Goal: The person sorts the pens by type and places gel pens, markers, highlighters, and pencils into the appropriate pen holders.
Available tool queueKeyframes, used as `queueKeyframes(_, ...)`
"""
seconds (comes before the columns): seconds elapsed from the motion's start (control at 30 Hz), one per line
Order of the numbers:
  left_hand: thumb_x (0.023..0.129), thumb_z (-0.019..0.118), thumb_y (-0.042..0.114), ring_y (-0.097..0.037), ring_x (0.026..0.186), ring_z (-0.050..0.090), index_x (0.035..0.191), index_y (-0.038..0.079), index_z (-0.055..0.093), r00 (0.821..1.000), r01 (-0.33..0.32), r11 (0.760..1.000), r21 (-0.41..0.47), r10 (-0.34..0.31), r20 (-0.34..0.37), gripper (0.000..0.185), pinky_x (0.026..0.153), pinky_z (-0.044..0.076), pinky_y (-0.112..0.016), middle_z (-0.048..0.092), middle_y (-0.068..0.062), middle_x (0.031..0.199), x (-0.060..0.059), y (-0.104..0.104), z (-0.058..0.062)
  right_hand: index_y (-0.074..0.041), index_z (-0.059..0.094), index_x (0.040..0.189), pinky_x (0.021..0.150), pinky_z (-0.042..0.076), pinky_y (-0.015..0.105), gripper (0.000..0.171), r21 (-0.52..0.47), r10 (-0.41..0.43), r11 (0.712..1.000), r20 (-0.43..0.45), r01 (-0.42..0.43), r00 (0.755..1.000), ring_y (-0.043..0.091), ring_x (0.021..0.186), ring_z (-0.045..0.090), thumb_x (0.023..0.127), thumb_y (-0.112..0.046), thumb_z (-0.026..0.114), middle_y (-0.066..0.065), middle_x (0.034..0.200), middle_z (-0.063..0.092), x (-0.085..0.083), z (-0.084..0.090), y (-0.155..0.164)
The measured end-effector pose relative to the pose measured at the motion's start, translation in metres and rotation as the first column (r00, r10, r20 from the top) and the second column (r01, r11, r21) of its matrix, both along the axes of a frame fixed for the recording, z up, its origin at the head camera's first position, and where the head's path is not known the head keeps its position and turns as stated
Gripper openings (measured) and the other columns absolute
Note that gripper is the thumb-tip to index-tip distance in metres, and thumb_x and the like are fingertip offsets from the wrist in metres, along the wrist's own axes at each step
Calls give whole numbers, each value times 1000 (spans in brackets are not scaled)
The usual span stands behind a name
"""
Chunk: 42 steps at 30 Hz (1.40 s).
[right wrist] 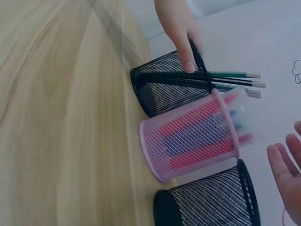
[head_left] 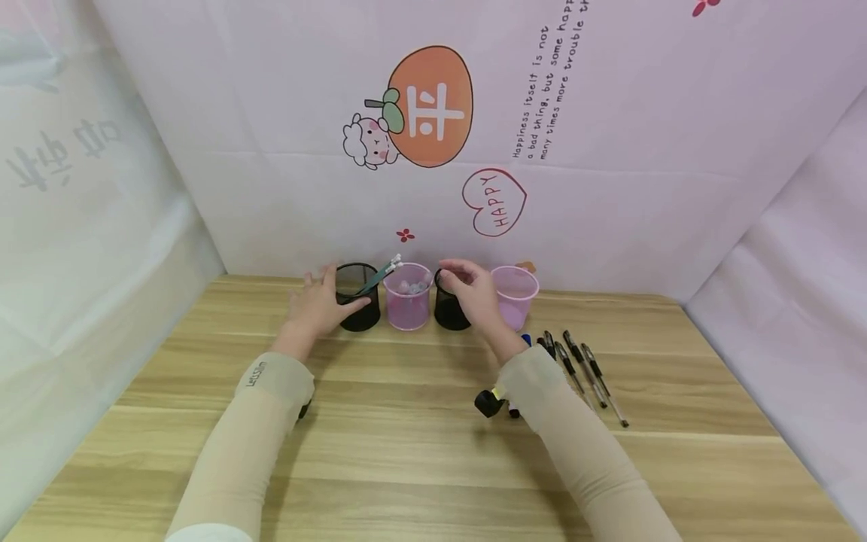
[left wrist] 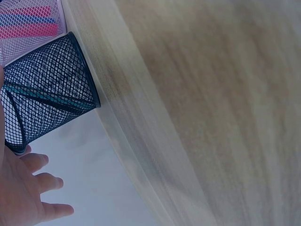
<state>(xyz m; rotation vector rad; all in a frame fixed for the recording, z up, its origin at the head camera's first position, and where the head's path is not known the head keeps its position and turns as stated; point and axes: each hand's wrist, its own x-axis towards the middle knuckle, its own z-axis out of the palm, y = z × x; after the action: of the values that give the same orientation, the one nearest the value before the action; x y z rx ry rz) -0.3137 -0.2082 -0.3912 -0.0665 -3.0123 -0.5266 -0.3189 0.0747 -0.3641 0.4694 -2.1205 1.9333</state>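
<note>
My left hand [head_left: 318, 307] holds the leftmost black mesh pen holder [head_left: 361, 316], its thumb across the front; several of its other fingers are spread in the left wrist view. Dark green pencils [right wrist: 235, 74] with white ends lean out of that holder. To its right stands a pink mesh pen holder [right wrist: 195, 136] with red and blue clear-topped pens inside. My right hand [head_left: 476, 295] hovers at the rim of the second black mesh pen holder [head_left: 450, 312], fingers relaxed and apart, holding nothing. A second pink pen holder [head_left: 516, 290] stands beyond it, partly behind the hand.
Several black-gripped clear pens [head_left: 589, 365] lie on the wooden table [head_left: 393, 452] at the right. A blue-capped marker [head_left: 526, 340] shows beside the right wrist, partly covered by the sleeve. Behind the row of holders rises a printed white cloth [head_left: 305, 203].
</note>
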Motion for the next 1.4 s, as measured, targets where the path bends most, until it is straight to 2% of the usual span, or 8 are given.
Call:
queueKeyframes(0.13,94,59,68,-55,150,13,164,3,14,1000,-2,1000,-1,2,-4,105,110,13,-80,20,-24,166,0,-1,0,14,67,120,83,56,20,24,53,31,998,6,-31,1000,15,92,66,100,1,64,32,122,66,1,6,7)
queueKeyframes(0.27,94,58,69,-55,150,13,164,3,14,1000,-4,1000,-5,4,-2,106,110,14,-80,20,-24,166,0,-1,2,10,67,124,84,53,19,28,152,50,987,7,-50,999,14,98,63,101,-5,64,24,124,68,3,9,17)
queueKeyframes(0.5,94,59,67,-54,150,13,164,3,14,1000,-5,1000,-2,5,-1,105,110,13,-80,19,-24,166,1,0,5,10,67,125,86,49,21,27,273,115,957,-36,-101,993,24,103,62,101,-4,63,25,123,67,10,12,36)
queueKeyframes(0.7,94,57,69,-54,150,10,164,4,13,1000,-7,1000,-12,7,3,105,111,14,-79,18,-24,167,0,0,7,8,67,125,93,53,39,27,400,158,907,-43,-128,986,32,108,66,102,-5,63,24,124,68,13,8,49)
queueKeyframes(0.87,94,57,69,-54,150,10,164,3,13,1000,-4,1000,-12,4,4,105,110,14,-79,18,-25,167,-1,0,6,8,67,126,97,53,50,28,436,181,886,-6,-160,983,37,112,66,102,-5,63,24,125,68,16,3,60)
queueKeyframes(1.1,94,57,69,-54,150,10,164,3,12,1000,2,1000,-12,-2,9,106,111,14,-79,17,-25,167,0,-1,4,10,65,127,92,56,45,29,479,216,857,0,-190,976,37,110,66,102,-5,63,26,127,67,22,-5,76)
queueKeyframes(1.3,91,55,75,-54,150,12,164,4,13,1000,0,1000,-18,1,6,110,110,15,-79,18,-24,167,0,-1,2,12,64,126,81,58,32,28,485,233,847,30,-217,972,40,104,66,101,0,61,28,119,68,26,-11,89)
queueKeyframes(1.4,91,53,77,-54,150,13,164,4,14,1000,-3,1000,-22,3,3,110,110,15,-79,19,-25,166,0,-1,1,15,63,125,79,58,31,28,490,247,839,45,-237,968,41,103,66,100,2,60,30,117,67,27,-15,95)
